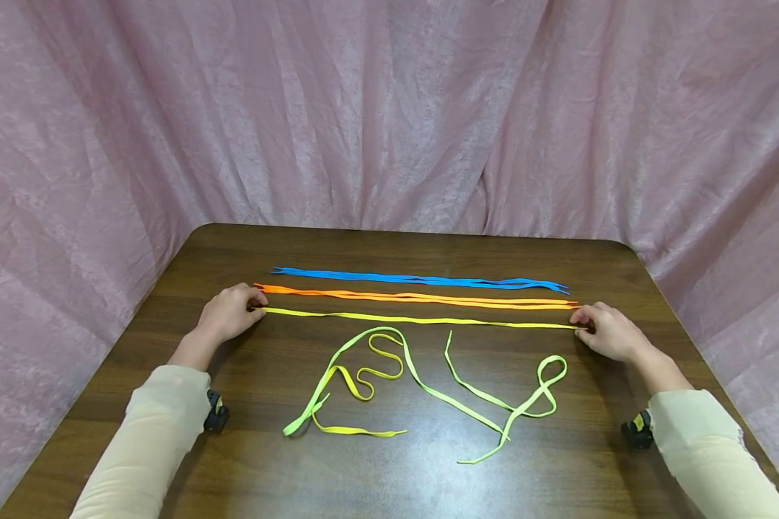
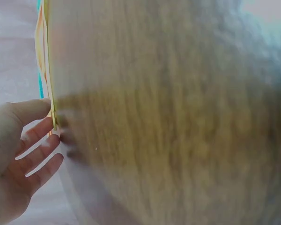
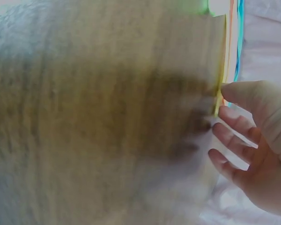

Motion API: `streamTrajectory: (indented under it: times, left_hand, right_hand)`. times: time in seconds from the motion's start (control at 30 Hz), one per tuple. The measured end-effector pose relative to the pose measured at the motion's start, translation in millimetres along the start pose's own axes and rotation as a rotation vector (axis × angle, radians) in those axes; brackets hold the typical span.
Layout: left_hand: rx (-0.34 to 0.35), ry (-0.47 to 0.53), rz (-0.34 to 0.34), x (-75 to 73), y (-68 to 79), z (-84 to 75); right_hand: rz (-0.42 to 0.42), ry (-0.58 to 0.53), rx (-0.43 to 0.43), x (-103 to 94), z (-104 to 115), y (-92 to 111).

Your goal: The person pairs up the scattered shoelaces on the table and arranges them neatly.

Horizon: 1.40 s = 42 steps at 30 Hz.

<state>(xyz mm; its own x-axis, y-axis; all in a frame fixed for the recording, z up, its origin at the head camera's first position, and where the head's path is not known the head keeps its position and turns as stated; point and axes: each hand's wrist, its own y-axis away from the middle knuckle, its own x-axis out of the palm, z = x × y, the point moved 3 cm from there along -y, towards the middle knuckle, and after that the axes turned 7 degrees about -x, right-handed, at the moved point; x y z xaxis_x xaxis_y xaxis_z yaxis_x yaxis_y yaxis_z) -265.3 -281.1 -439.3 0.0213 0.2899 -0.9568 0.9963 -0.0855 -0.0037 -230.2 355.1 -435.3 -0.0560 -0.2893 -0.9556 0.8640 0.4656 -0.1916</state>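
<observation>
A yellow shoelace (image 1: 422, 319) stretches nearly straight across the table between my two hands. My left hand (image 1: 229, 313) pinches its left end between thumb and fingers, and the end also shows beside the thumb in the left wrist view. At the other end, my right hand (image 1: 609, 331) pinches the lace tip in the same way. Just beyond it lie orange shoelaces (image 1: 415, 297), side by side and straight. Farther back is a bundle of blue shoelaces (image 1: 396, 278), roughly parallel to the orange ones.
Nearer the front, a loose yellow shoelace (image 1: 361, 432) curls among yellow-green shoelaces (image 1: 441, 395) that loop and cross on the brown wooden table (image 1: 234, 476). A pink curtain (image 1: 389, 115) hangs behind and on both sides of the table.
</observation>
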Motion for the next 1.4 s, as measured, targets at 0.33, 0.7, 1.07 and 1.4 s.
streamTrajectory:
  times: [0.33, 0.7, 1.07, 1.4]
  left_hand:
    - [0.022, 0.015, 0.008, -7.8, 11.2, -2.0]
    - [0.096, 0.009, -0.038, -12.1, 22.9, -23.9]
    - [0.205, -0.005, -0.074, -11.5, 34.8, -57.4]
    - [0.321, -0.026, -0.059, -7.2, 53.0, -87.7]
  right_hand:
    - [0.075, -0.003, -0.020, -9.6, 16, -9]
    - [0.050, 0.000, -0.118, -6.2, 58, -36]
    - [-0.015, 0.030, -0.399, 1.8, 115, -63]
    - [0.035, 0.043, -0.519, 16.9, 155, -82]
